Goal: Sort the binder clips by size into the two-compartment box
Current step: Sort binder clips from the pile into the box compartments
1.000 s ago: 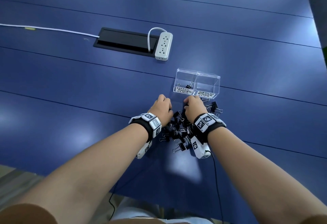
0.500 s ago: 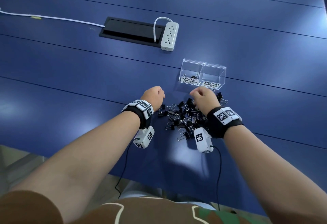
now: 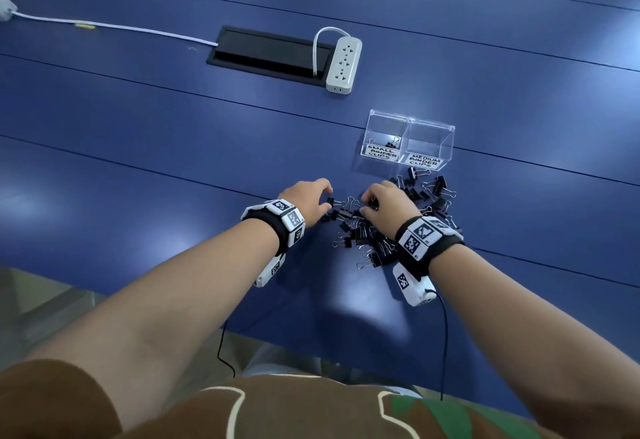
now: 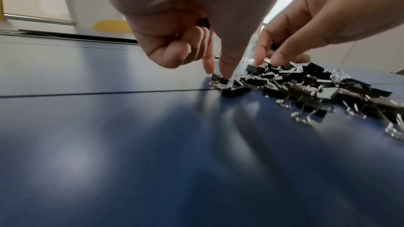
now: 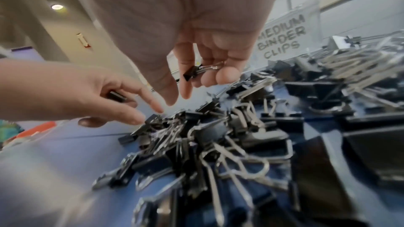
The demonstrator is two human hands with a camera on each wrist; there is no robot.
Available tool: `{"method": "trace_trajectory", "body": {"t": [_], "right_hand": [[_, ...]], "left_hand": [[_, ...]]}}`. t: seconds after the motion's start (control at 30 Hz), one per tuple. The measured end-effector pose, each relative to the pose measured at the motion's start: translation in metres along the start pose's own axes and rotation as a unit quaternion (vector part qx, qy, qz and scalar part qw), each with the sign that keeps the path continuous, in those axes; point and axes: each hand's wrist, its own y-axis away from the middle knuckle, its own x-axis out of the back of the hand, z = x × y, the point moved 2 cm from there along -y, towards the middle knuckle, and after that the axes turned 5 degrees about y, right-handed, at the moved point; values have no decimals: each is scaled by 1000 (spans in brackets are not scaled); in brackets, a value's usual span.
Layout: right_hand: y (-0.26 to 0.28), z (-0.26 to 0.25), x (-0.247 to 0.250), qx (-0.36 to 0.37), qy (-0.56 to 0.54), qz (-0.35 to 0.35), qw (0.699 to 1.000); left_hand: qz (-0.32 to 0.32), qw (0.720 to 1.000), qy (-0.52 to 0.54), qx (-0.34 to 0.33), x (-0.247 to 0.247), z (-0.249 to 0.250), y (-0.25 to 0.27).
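both hands grasp clips: left hand [image 4: 174, 28] and right hand [image 5: 203, 40] each palm one beside the binder clip pile [image 3: 377, 230]; advise pinching single clips, confirming size first.

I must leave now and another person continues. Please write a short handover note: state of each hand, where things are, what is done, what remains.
Left hand: holds a clip in its curled fingers; index and thumb touch a clip at the pile's left edge.
Right hand: holds a binder clip in curled fingers, above the pile.
Pile of clips: on the table, in front of the two-compartment box.
Done: one clip in the small compartment; medium looks empty.
Left: nearly everything.
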Motion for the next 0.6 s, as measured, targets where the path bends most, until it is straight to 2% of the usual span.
{"method": "trace_trajectory", "body": {"t": [0.13,0.3,0.43,0.6], "right_hand": [[0,-9,-13,-16,66,-50,996],[7,-12,-20,-2,95,-45,994],[7,-9,-14,-41,9,-34,999],[8,6,8,-102,-121,-12,987]], "left_hand": [[15,999,-50,-16,-7,4,-2],[19,998,-47,-20,-5,6,-4],[31,999,36,8,6,9,-12],[41,992,115,-27,25,37,-27]]}}
